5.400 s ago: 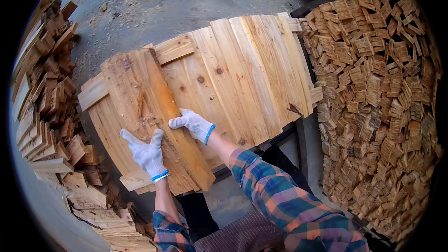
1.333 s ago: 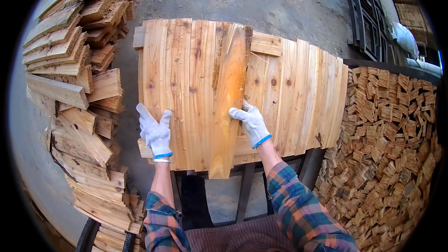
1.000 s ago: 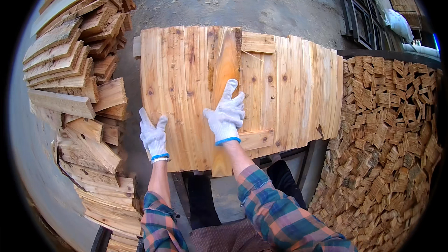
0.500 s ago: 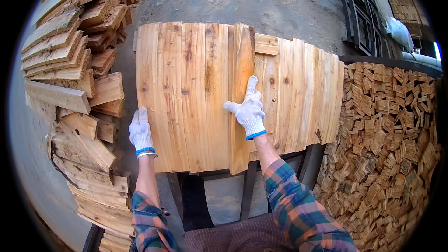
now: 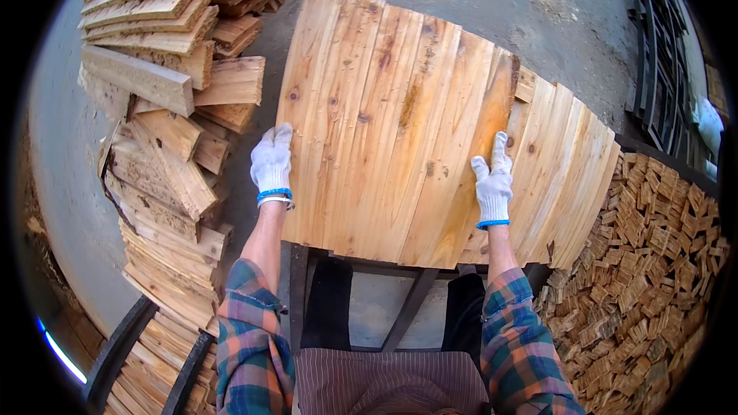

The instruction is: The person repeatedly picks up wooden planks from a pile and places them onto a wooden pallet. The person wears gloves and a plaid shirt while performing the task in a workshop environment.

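A row of pale wooden boards (image 5: 384, 123) lies side by side on a dark metal frame (image 5: 415, 300) in front of me. My left hand (image 5: 271, 160), in a white glove with a blue cuff, presses flat against the row's left edge. My right hand (image 5: 492, 183), gloved the same way, lies flat with fingers spread on an orange-toned board (image 5: 477, 146) set into the row, near its lower end. Neither hand grips anything.
A tall stack of rough planks (image 5: 154, 107) stands at my left. A big pile of small cut wood blocks (image 5: 653, 277) fills the right. Dark metal frames (image 5: 653, 38) lie on the ground at the far right. Beyond the boards is grey dirt ground (image 5: 553, 0).
The orange board, earlier loose and angled on top, now lies in line within the row. My left hand moved to the row's left edge; my right hand rests flat on the orange board.
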A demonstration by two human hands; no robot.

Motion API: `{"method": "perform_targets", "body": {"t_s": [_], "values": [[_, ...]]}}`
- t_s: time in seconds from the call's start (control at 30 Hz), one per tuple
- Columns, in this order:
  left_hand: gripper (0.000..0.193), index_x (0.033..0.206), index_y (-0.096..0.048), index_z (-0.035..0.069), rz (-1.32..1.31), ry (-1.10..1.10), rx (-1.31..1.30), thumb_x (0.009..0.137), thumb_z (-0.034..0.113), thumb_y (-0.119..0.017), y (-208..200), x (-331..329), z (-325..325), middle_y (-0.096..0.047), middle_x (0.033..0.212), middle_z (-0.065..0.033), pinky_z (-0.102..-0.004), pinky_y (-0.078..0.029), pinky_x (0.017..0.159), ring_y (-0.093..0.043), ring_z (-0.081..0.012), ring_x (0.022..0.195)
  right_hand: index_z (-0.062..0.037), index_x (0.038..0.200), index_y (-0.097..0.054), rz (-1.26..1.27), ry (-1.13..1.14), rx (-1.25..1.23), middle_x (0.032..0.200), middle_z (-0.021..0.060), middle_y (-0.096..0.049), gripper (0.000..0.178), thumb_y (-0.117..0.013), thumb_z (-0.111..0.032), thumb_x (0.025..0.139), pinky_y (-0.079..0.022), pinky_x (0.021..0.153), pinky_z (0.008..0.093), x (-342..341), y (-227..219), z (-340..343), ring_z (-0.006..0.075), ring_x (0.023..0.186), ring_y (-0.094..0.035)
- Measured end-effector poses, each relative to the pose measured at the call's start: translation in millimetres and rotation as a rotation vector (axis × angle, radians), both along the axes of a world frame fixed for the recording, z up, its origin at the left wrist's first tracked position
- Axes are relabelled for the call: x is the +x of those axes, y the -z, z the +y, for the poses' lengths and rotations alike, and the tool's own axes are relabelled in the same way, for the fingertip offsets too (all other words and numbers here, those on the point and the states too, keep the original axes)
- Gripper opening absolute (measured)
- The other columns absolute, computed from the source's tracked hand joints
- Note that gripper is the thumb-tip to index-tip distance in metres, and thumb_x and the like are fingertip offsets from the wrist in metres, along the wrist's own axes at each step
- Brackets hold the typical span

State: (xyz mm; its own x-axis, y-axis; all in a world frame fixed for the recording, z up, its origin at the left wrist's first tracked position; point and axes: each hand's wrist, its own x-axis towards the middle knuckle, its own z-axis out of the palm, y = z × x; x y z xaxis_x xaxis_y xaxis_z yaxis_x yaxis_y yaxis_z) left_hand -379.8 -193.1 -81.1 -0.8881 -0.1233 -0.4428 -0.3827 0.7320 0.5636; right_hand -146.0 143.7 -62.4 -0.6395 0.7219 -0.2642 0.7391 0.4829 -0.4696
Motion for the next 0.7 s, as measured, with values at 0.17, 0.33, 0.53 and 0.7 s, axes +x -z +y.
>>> {"method": "perform_targets", "body": {"t_s": [0.17, 0.33, 0.53, 0.7], "values": [[0.050, 0.111, -0.070, 0.004, 0.069, 0.030, -0.093, 0.094, 0.049, -0.056, -11, 5, 12, -0.070, 0.105, -0.0224, -0.0441, -0.052, 0.084, -0.066, -0.0401, 0.099, -0.0164, 0.157, -0.021, -0.021, -0.112, 0.112, 0.155, 0.0211, -0.034, 0.073, -0.060, -0.023, 0.096, -0.038, 0.110, 0.0418, 9, 16, 9, 0.0387, 0.131, -0.045], [0.046, 0.107, -0.062, 0.004, 0.146, 0.096, -0.172, 0.095, 0.047, -0.053, -33, 2, 13, -0.067, 0.103, -0.0238, -0.0481, -0.052, 0.084, -0.064, -0.0421, 0.097, -0.0120, 0.157, -0.019, -0.025, -0.218, 0.161, 0.158, 0.0213, -0.028, 0.070, -0.057, -0.024, 0.099, -0.033, 0.114, 0.0414, 11, 29, 22, 0.0395, 0.141, -0.035], [0.074, 0.144, -0.041, 0.002, 0.298, -0.008, -0.064, 0.089, 0.044, -0.067, -65, 131, -45, -0.051, 0.138, -0.0259, -0.0444, -0.044, 0.104, -0.051, -0.0399, 0.126, -0.0074, 0.152, -0.035, -0.559, -0.390, 0.181, 0.146, 0.0213, -0.047, 0.063, -0.061, -0.021, 0.096, -0.040, 0.109, 0.0402, -37, -40, 4, 0.0381, 0.128, -0.051], [0.083, 0.147, -0.039, 0.000, 0.131, -0.892, -0.066, 0.086, 0.046, -0.071, -72, 259, -184, -0.053, 0.140, -0.0263, -0.0389, -0.042, 0.106, -0.054, -0.0369, 0.128, -0.0085, 0.142, -0.052, 0.059, -0.636, -0.536, 0.122, 0.0196, -0.064, 0.057, -0.070, -0.012, 0.088, -0.050, 0.096, 0.0369, -59, -89, -141, 0.0293, 0.112, -0.063]]}}
